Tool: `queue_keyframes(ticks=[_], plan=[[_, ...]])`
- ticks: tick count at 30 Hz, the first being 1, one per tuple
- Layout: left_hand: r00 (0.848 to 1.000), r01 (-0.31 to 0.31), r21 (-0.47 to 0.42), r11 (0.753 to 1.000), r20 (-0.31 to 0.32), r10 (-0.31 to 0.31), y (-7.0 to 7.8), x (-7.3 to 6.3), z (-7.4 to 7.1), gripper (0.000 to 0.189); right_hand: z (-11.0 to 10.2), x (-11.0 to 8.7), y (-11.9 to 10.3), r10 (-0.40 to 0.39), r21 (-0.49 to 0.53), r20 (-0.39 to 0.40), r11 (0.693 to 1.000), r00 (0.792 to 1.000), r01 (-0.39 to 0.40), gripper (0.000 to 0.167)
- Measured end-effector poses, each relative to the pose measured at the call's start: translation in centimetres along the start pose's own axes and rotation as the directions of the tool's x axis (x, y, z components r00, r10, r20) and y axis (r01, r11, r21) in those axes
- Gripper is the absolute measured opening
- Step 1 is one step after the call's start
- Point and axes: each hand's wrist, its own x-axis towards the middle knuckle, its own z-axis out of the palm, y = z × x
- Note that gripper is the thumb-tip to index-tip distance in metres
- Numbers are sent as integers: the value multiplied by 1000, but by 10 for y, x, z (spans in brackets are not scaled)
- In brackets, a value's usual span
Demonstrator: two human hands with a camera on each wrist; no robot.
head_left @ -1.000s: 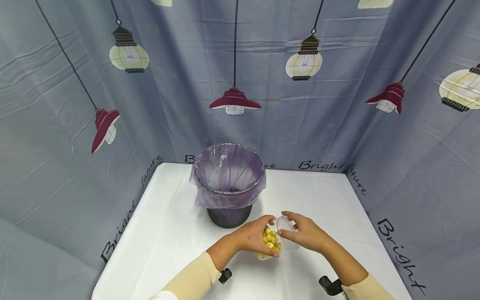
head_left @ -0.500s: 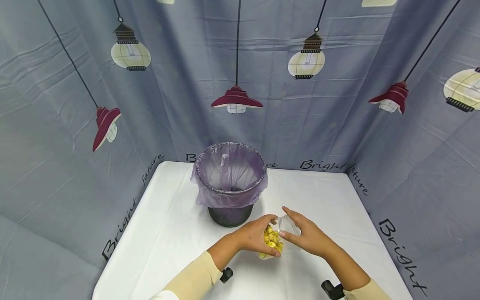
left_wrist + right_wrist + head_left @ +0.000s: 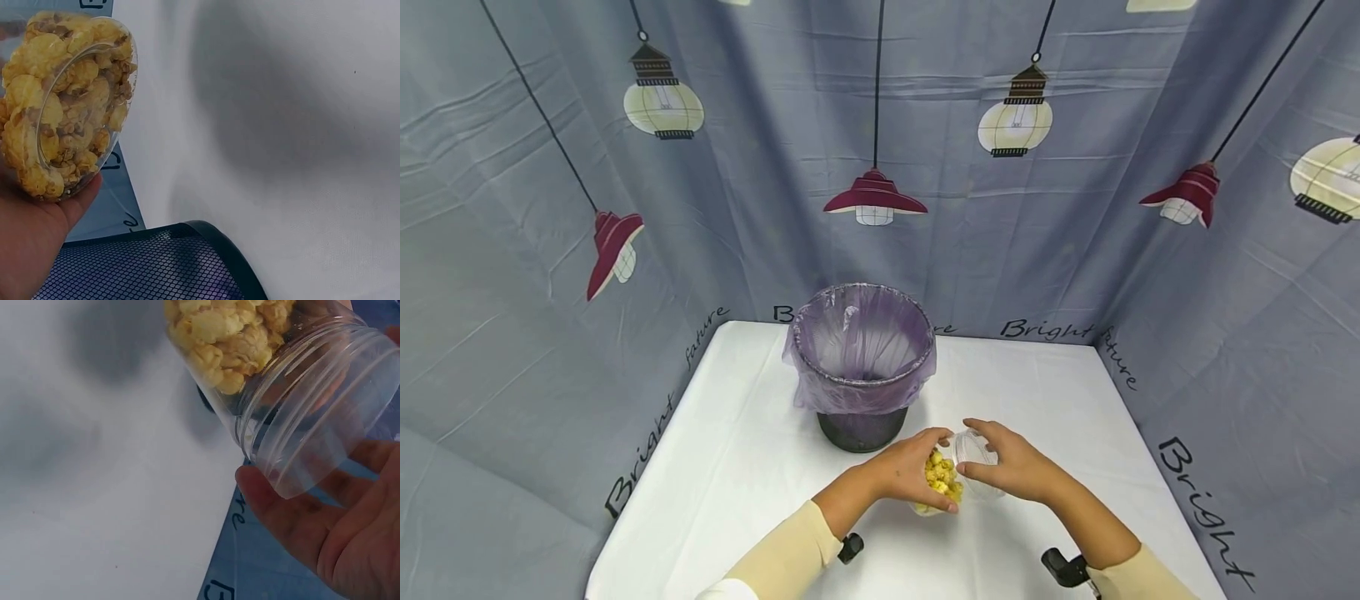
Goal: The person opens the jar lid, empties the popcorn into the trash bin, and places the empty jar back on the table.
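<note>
A clear plastic jar [image 3: 128, 81] of yellow popcorn [image 3: 942, 477] is tipped on its side above the white table, its base toward the left. My left hand [image 3: 904, 475] grips the jar's body, fingers over the far side and thumb on the near side. At the jar's right end is a clear screw lid [image 3: 340, 419], which sits at the threaded neck. My right hand [image 3: 1018, 468] holds this lid between thumb and fingers; in the right wrist view the thumb lies at its edge and the other fingers are partly behind it.
A black mesh wastebasket [image 3: 861, 433] with a purple bin liner [image 3: 850, 392] over its rim stands just behind my left hand. The white table [image 3: 752, 467] is bordered by a grey-blue curtain [image 3: 760, 208] printed with lamps. Black wrist devices show at both forearms.
The right hand's fingers spread and shifted slightly around the lid, then came back near their earlier place. The left hand and jar have barely moved.
</note>
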Motion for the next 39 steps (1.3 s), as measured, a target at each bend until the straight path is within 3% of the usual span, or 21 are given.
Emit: queue_keyframes(ticks=[9,14,20,29,33,39], plan=[[999,5,-14,1000,-38,-5,-2,-3,-1,106,-15,-3,5,-67,-83,-113,995,991,57,80],[998,15,-9,1000,-63,-16,-5,-6,0,105,-24,3,31,13,-143,-222,989,975,-46,88],[996,9,5,1000,-91,-9,-5,-7,2,105,-18,13,89,145,-183,-317,960,937,-210,99],[996,7,-26,1000,-89,-10,-2,-8,6,106,21,25,164,344,-192,-291,893,893,-407,102],[997,15,-42,999,-76,-19,-5,-7,8,105,35,30,175,404,-181,-261,871,876,-456,100],[997,29,-50,998,-76,-33,-9,-6,9,106,43,35,178,422,-166,-221,872,879,-460,97]])
